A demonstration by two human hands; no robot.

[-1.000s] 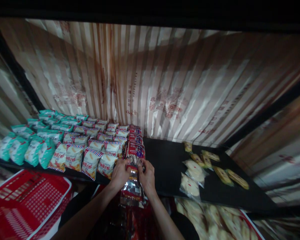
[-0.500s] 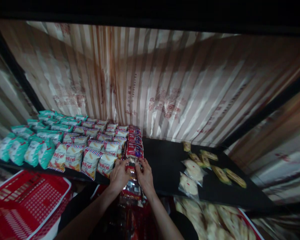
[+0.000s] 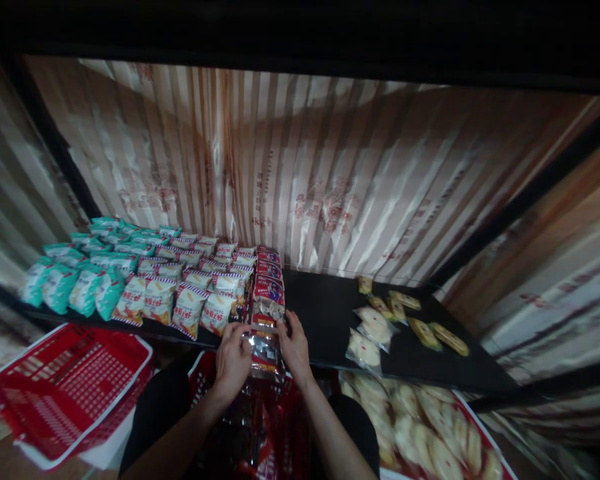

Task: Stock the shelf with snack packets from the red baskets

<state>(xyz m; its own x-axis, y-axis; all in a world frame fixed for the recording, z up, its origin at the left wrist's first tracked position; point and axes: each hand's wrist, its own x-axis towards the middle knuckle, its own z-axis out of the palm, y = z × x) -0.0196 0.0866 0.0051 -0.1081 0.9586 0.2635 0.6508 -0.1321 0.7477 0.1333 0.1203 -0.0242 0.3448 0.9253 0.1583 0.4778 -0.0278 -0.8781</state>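
The left hand (image 3: pixel 234 355) and right hand (image 3: pixel 294 345) are grasping a shiny snack packet (image 3: pixel 265 349) by opposite edges, apparently keeping it aligned in front of the red-and-purple packets (image 3: pixel 269 291).

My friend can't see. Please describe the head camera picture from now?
A person's left hand and right hand flank a shiny packet at the front of a black shelf, nearer than some red packets. White snack bags and teal bags sit to the left; yellow packets and clear-wrapped pale rounds lie to the right. A red basket is below.
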